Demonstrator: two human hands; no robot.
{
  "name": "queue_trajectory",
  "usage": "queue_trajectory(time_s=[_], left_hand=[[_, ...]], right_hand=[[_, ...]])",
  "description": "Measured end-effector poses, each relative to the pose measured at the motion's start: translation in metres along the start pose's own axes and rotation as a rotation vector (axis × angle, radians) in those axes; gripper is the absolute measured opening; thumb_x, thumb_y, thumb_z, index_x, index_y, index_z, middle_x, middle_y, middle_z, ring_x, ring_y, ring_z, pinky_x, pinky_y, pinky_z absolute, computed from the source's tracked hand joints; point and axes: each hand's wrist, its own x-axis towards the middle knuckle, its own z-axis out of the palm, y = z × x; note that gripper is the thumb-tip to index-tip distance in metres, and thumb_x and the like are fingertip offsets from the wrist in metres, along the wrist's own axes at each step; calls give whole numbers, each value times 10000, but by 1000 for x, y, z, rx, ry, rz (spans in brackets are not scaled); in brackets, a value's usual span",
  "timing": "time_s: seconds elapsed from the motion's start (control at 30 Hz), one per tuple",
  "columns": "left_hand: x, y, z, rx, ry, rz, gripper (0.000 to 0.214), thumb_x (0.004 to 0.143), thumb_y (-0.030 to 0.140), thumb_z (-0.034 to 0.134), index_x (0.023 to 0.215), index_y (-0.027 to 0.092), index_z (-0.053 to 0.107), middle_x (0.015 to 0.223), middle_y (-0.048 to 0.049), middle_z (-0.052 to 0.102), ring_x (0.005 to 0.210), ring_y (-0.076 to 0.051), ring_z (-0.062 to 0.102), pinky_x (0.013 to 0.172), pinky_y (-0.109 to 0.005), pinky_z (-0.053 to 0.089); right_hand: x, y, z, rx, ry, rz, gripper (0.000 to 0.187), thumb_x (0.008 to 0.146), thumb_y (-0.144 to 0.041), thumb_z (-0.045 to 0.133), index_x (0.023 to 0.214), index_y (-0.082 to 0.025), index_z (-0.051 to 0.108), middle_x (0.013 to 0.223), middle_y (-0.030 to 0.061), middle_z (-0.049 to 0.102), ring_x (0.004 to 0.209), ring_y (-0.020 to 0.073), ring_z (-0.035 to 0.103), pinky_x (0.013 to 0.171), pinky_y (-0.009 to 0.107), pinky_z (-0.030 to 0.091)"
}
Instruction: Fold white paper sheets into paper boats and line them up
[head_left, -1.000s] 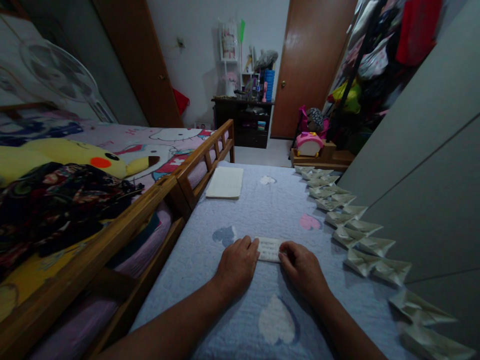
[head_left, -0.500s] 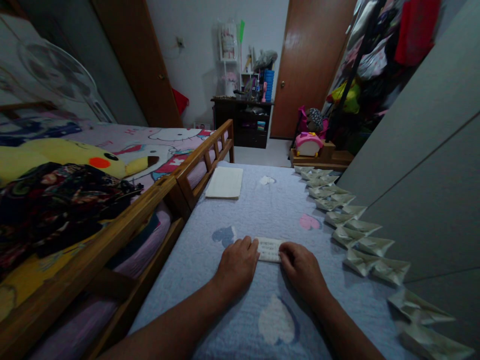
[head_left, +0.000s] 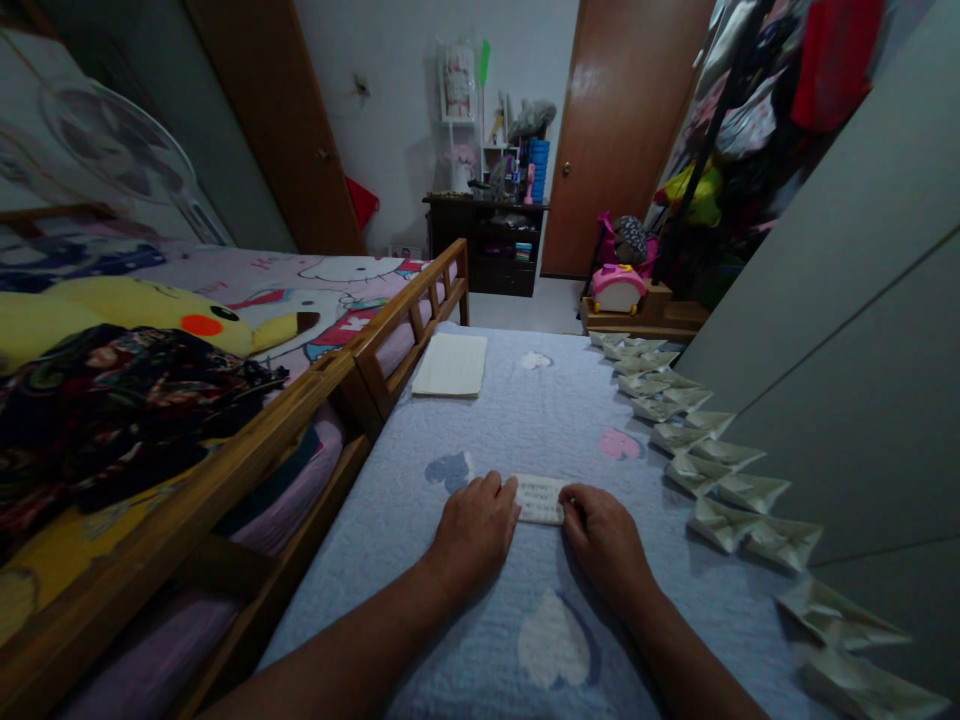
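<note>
A small folded paper point(head_left: 539, 499) with rows of writing lies on the blue bedspread point(head_left: 390, 520), between my two hands. My left hand point(head_left: 478, 528) is closed on its left end, fingers bent together. At the other end, my right hand point(head_left: 604, 540) pinches the paper's right edge between thumb and curled fingers. Both ends of the paper are partly covered by my fingers. Several folded paper boats point(head_left: 716, 462) stand in a double row along the right side of the bed. Farther off to the left, a stack of flat paper sheets point(head_left: 450, 366) rests on the bedspread.
A wooden bed rail point(head_left: 330, 385) runs along the left, with a yellow plush toy point(head_left: 142, 312) and dark patterned cloth point(head_left: 112, 400) beyond it. A pale cabinet point(head_left: 847, 330) borders the right side. A dark desk point(head_left: 480, 245) stands by the far wall.
</note>
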Motion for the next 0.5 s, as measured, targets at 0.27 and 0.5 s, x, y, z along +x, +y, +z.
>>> queue_trajectory(time_s=[0.27, 0.5], left_hand=[[0, -1, 1, -42, 5, -12, 352, 985, 252, 445, 1315, 182, 544, 1074, -96, 620, 958, -226, 600, 829, -354, 502], [1, 1, 0, -36, 5, -9, 340, 973, 238, 456, 1291, 181, 561, 1065, -93, 627, 948, -234, 605, 815, -352, 499]], right_hand=[[-4, -5, -1, -193, 74, -118, 135, 889, -142, 546, 861, -186, 670, 835, 65, 611, 796, 217, 539, 742, 324, 404], [-7, -19, -6, -70, -37, -450, 214, 919, -76, 542, 1004, -200, 695, 1082, 76, 669, 991, 227, 552, 884, 356, 447]])
